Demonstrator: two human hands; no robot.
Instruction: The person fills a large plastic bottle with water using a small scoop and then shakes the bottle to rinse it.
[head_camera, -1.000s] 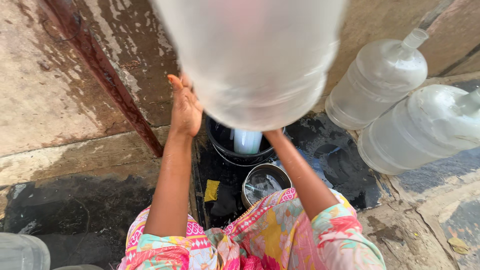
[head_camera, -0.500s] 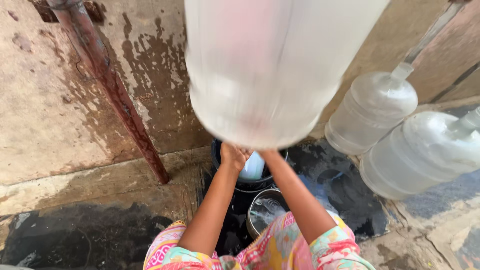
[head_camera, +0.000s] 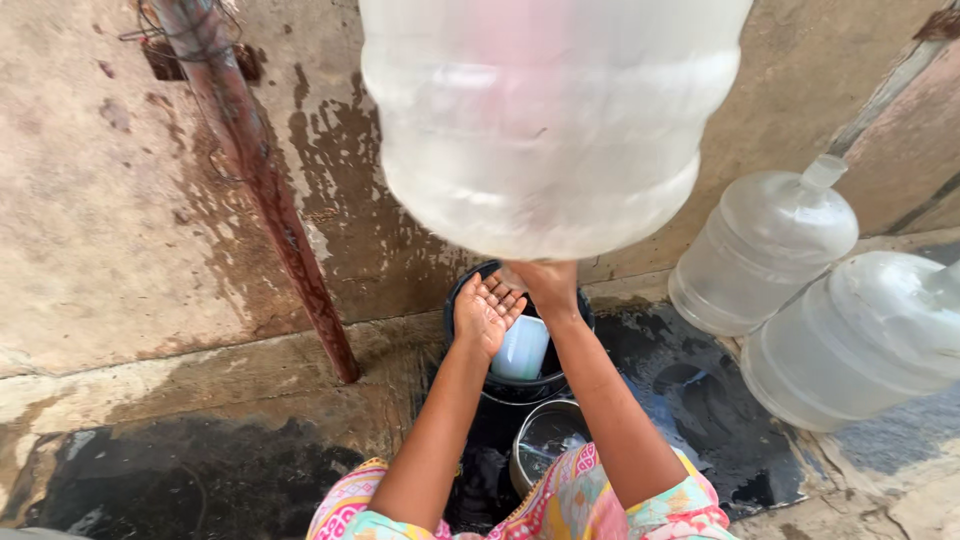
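A large clear water jug (head_camera: 545, 120) fills the top middle of the view, raised above a black bucket (head_camera: 520, 392). My right hand (head_camera: 548, 286) reaches up under the jug's lower edge and bears it; its fingers are hidden behind the jug. Just left of it, my left hand (head_camera: 487, 312) is held palm up with fingers apart, below the jug and over the bucket, holding nothing. A pale blue cup (head_camera: 521, 348) sits inside the bucket, right under both hands.
A steel pot (head_camera: 545, 440) with water stands in front of the bucket. Two more clear jugs (head_camera: 765, 250) (head_camera: 860, 340) lean against the wall at right. A rusty pipe (head_camera: 265, 190) runs down the stained wall at left. The ground (head_camera: 700, 400) around the bucket is wet.
My left hand has come off the jug's side and dropped to beside my right hand, palm up. The jug now looms larger and higher in view.
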